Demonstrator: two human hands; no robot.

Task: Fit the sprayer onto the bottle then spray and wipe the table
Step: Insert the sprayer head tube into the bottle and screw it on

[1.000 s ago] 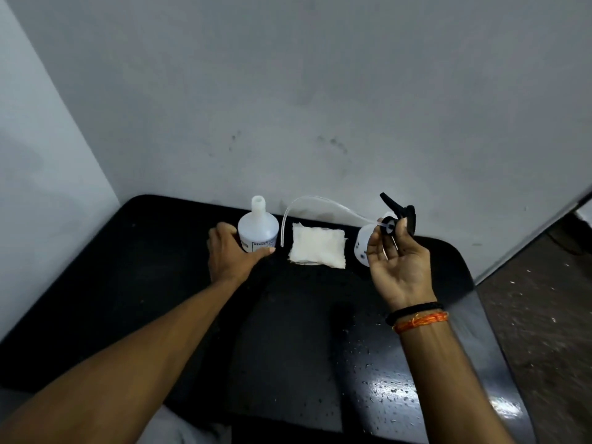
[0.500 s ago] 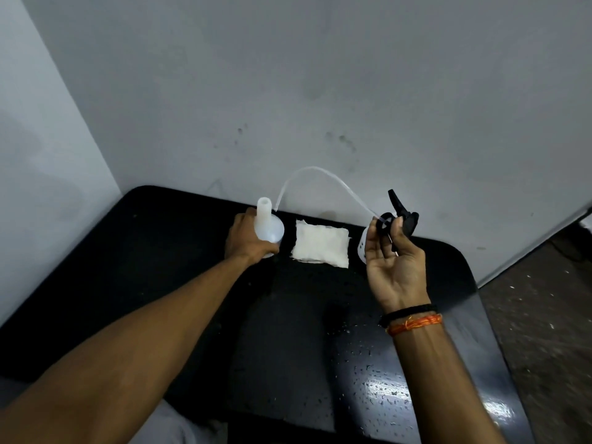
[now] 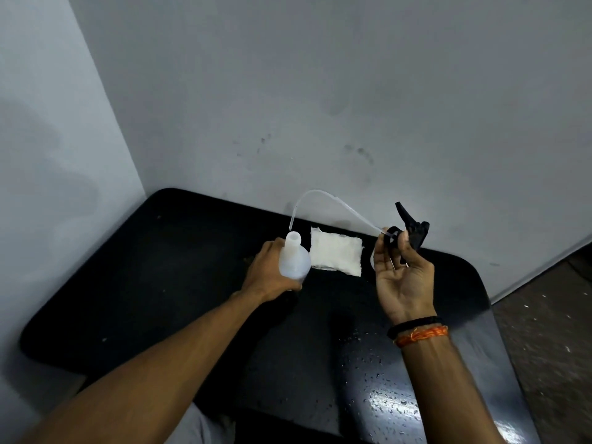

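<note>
Both hands occupied: your left hand [image 3: 269, 270] gripped the bottle [image 3: 294, 259], right hand [image 3: 404, 277] at 3 o'clock pinched the sprayer [image 3: 413, 230].

Your bottle [image 3: 294, 263] looks like milky, translucent plastic with a smooth, matt skin. The sprayer [image 3: 412, 230] is black plastic, dull rather than shiny, and its tube [image 3: 333, 201] is thin clear plastic that bends in a soft arc. The cloth [image 3: 336, 256] is white and fuzzy, with a rough woven look. The tabletop [image 3: 179, 283] is black and smooth, glossy enough to throw back a bright glare near you, where droplets [image 3: 384, 395] bead on it. The wall [image 3: 320, 91] behind is matt grey paint, scuffed with dark smudges. On your right wrist sit a black band [image 3: 413, 325] and an orange thread [image 3: 421, 335].
</note>
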